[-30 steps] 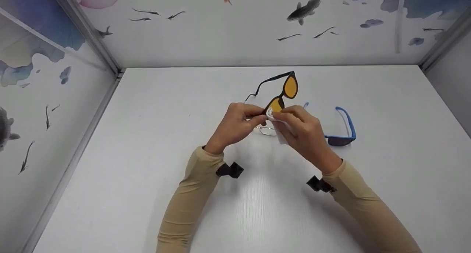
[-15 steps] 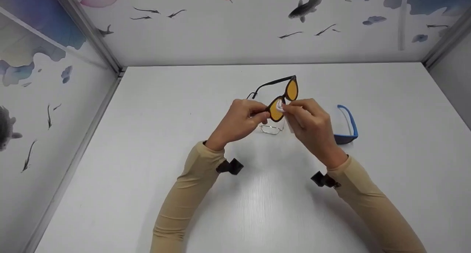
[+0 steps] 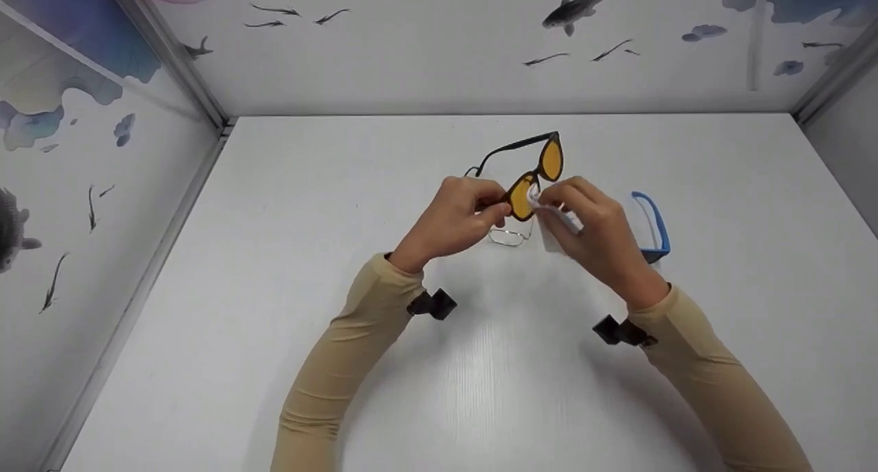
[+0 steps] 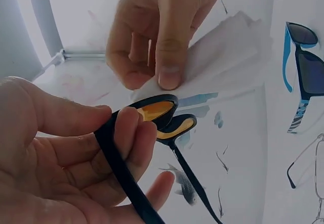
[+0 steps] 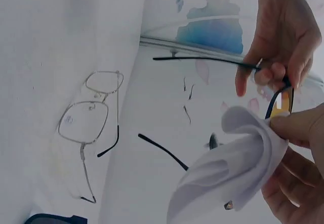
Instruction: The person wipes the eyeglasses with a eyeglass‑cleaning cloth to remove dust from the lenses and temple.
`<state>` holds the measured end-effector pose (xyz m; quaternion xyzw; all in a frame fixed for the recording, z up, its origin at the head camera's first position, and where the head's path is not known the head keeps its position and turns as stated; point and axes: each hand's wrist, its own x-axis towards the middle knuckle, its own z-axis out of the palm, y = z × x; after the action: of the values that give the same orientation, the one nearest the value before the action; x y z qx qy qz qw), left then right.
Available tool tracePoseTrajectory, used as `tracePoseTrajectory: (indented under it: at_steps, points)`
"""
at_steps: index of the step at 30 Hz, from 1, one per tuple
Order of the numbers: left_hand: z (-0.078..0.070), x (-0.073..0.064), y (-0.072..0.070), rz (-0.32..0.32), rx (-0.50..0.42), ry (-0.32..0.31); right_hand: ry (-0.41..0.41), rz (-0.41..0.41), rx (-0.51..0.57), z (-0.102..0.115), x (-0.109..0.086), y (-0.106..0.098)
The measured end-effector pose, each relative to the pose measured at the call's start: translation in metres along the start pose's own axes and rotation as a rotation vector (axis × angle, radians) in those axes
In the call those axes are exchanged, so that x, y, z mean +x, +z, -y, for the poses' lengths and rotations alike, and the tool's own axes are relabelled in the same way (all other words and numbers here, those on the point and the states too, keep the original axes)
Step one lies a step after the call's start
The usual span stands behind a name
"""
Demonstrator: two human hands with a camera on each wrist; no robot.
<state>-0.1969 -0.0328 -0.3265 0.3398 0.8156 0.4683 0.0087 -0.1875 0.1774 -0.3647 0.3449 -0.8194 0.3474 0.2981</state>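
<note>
My left hand [image 3: 461,215] pinches black-framed glasses with orange lenses [image 3: 523,196] at one hinge corner, holding them above the table. One temple [image 4: 124,171] passes between its fingers; the other stretches away unfolded. A thin white cloth [image 5: 217,168] is pinched between the thumb and fingers of my right hand [image 3: 593,228]. Bunched at the fingertips, the cloth lies against the lens nearest the left hand, and its loose part hangs below. In the right wrist view the cloth covers much of the frame.
Wire-rimmed glasses [image 5: 83,121] lie on the white table [image 3: 206,307] beyond the hands. Blue sunglasses [image 3: 657,235] rest to the right, partly behind the right hand. Walls printed with fish [image 3: 576,7] border the table at the back and left.
Both hands and the orange-lensed glasses have shifted slightly right in the head view. The cloth has moved from the lens's outer corner near the left hand across toward its nose-bridge side.
</note>
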Motion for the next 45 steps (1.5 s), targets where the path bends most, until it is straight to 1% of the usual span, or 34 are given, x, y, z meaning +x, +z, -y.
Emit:
tracePoseTrajectory:
  at_steps: [2,4,6,8,10,11,13,15,16,18,20,22,24,26,28,30,31,33,35,37,39,41,42,45]
  points:
    - [-0.001,0.001,0.003,0.015,0.021,0.008,0.033,-0.056,-0.003,-0.001,0.005,0.0]
    - [-0.002,0.002,0.005,0.016,0.029,0.025,0.025,-0.085,0.002,0.002,0.009,0.001]
    - [-0.002,0.003,0.007,-0.001,0.028,0.042,-0.017,-0.064,0.015,0.006,0.009,0.002]
    - [-0.002,0.002,0.008,-0.015,0.007,0.041,-0.053,-0.017,0.031,0.008,0.005,0.001]
    - [-0.002,0.001,0.007,-0.026,-0.017,0.031,-0.052,0.015,0.018,0.007,0.0,-0.003]
    - [-0.003,0.0,0.006,-0.029,-0.021,0.025,-0.035,0.013,0.003,0.005,-0.002,-0.004]
    - [-0.004,-0.001,0.006,-0.023,-0.03,0.011,0.016,-0.016,-0.027,0.0,-0.002,-0.007]
    - [-0.005,-0.001,0.007,-0.015,-0.013,0.014,0.051,-0.061,-0.046,-0.001,0.001,-0.007]
    - [-0.005,-0.001,0.008,-0.011,0.0,0.022,0.054,-0.082,-0.042,-0.001,0.003,-0.006]
    - [-0.006,0.001,0.01,-0.005,0.023,0.045,0.024,-0.092,-0.018,0.004,0.006,-0.005]
    - [-0.006,0.001,0.012,-0.011,0.032,0.066,-0.034,-0.063,0.008,0.01,0.008,-0.004]
    - [-0.006,0.001,0.011,-0.021,0.016,0.073,-0.071,-0.011,0.043,0.014,0.006,-0.006]
    - [-0.005,-0.001,0.008,-0.035,-0.01,0.065,-0.076,0.047,0.041,0.015,0.003,-0.01]
    - [-0.005,-0.004,0.006,-0.04,-0.03,0.047,-0.044,0.068,0.015,0.012,0.0,-0.014]
    - [-0.005,-0.005,0.005,-0.037,-0.027,0.038,-0.008,0.064,-0.023,0.009,0.0,-0.016]
    - [-0.005,-0.005,0.005,-0.019,-0.001,0.043,0.013,0.024,-0.051,0.008,0.003,-0.016]
    - [-0.006,-0.005,0.006,-0.007,0.018,0.053,0.015,0.003,-0.045,0.009,0.005,-0.015]
    - [-0.007,-0.004,0.009,0.012,0.049,0.076,-0.011,-0.012,-0.027,0.013,0.008,-0.012]
    - [-0.007,-0.004,0.01,0.013,0.066,0.096,-0.054,0.006,0.007,0.017,0.009,-0.01]
    - [-0.006,-0.005,0.009,0.001,0.06,0.105,-0.089,0.061,0.027,0.02,0.007,-0.011]
    - [-0.006,-0.007,0.006,-0.015,0.04,0.102,-0.099,0.11,0.023,0.019,0.003,-0.014]
    - [-0.005,-0.01,0.002,-0.023,0.013,0.094,-0.072,0.127,0.003,0.014,-0.003,-0.017]
    - [-0.004,-0.012,0.0,-0.024,-0.001,0.089,-0.055,0.121,-0.018,0.01,-0.005,-0.019]
    - [-0.001,-0.016,-0.005,-0.022,-0.025,0.073,0.011,0.059,-0.051,-0.002,-0.013,-0.022]
